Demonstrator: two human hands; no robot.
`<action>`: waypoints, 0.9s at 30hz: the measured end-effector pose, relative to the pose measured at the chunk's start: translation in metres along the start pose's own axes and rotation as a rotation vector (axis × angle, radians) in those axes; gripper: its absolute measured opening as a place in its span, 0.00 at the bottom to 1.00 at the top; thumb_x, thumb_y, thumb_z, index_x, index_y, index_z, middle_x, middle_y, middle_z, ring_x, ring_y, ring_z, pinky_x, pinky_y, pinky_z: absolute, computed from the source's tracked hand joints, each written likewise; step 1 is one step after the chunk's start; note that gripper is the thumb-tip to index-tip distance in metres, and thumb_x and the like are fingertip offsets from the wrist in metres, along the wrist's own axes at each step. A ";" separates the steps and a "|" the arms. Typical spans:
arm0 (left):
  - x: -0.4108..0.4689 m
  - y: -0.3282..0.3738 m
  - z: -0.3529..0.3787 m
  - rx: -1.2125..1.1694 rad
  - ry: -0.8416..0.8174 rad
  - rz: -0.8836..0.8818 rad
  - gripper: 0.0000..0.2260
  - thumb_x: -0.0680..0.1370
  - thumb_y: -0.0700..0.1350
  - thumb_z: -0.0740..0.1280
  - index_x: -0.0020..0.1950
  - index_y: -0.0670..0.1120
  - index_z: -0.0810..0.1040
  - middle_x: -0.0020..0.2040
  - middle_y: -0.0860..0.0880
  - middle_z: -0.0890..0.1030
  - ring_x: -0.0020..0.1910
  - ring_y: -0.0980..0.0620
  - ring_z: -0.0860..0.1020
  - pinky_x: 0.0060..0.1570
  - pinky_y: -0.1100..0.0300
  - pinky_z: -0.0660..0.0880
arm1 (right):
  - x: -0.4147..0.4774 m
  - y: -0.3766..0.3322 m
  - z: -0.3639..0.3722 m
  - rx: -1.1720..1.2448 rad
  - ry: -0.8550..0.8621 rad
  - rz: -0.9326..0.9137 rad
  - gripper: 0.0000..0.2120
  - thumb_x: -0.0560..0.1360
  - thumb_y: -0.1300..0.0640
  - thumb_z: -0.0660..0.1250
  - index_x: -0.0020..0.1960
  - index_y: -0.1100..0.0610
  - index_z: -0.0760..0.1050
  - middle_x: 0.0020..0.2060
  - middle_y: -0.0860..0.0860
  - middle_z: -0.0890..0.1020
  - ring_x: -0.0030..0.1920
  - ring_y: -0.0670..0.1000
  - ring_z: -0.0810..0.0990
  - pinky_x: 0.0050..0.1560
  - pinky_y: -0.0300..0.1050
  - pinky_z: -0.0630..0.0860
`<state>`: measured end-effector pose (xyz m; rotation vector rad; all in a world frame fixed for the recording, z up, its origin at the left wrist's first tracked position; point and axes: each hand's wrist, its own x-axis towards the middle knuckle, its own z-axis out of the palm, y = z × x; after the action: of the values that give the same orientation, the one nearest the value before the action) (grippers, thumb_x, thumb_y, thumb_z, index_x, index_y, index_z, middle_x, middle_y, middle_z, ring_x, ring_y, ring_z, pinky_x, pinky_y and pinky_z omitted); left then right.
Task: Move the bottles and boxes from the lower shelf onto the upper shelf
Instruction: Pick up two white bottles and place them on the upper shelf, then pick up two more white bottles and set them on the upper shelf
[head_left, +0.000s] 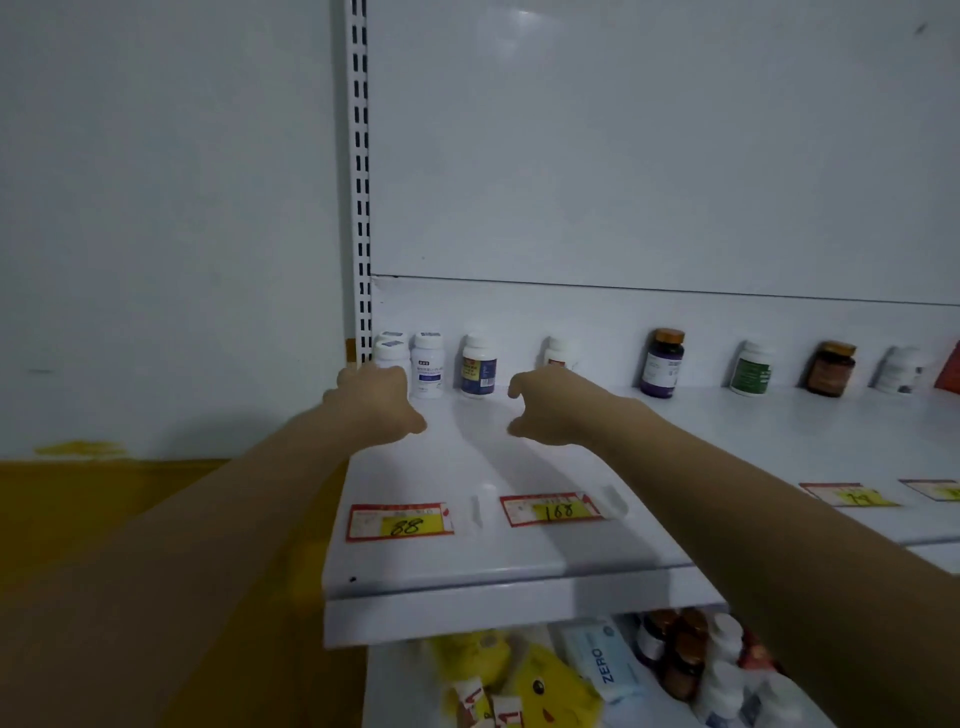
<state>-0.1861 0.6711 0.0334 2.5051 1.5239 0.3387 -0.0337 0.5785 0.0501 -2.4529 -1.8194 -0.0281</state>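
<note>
Placing looks nearly done: the left grip (376, 402) reaches a white bottle (390, 354) at the back-left corner of the upper shelf (519, 564), fingers hidden, so its hold cannot be told. The right grip (545, 408) hangs loosely curled, empty, before a small bottle (557, 352). Next, likely, both must dip under the overhanging shelf edge for the brown bottles (680, 649) and ZERO box (602, 662) crowding the lower shelf (397, 691)

Wall (156, 208): plain, pale grey-white
Lower band (104, 499): mustard-yellow paint, uneven top edge
Upright (358, 182): white slotted metal post
Back panel (649, 156): white, one horizontal seam
Light: soft glare high on panel
</note>
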 end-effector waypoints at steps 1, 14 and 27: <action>-0.011 0.010 -0.001 -0.017 -0.018 0.008 0.25 0.75 0.53 0.68 0.67 0.42 0.68 0.66 0.42 0.71 0.63 0.44 0.70 0.59 0.55 0.69 | -0.011 0.007 -0.003 0.000 0.004 -0.005 0.20 0.78 0.55 0.63 0.68 0.59 0.69 0.62 0.56 0.76 0.60 0.55 0.75 0.59 0.45 0.73; -0.172 0.198 0.038 -0.047 0.008 0.190 0.22 0.77 0.50 0.65 0.68 0.41 0.70 0.66 0.42 0.73 0.64 0.44 0.72 0.60 0.58 0.68 | -0.197 0.164 -0.020 -0.059 0.012 0.035 0.15 0.78 0.56 0.62 0.61 0.61 0.73 0.57 0.57 0.77 0.56 0.56 0.77 0.51 0.45 0.74; -0.171 0.309 0.225 -0.178 -0.403 0.302 0.07 0.75 0.45 0.66 0.50 0.43 0.75 0.54 0.42 0.78 0.47 0.48 0.75 0.43 0.59 0.70 | -0.234 0.320 0.095 0.068 -0.213 0.269 0.15 0.77 0.56 0.62 0.62 0.60 0.71 0.56 0.58 0.77 0.51 0.57 0.78 0.48 0.48 0.76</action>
<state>0.0644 0.3691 -0.1119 2.4659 0.9276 0.0037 0.2007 0.2703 -0.0796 -2.7163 -1.5107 0.3182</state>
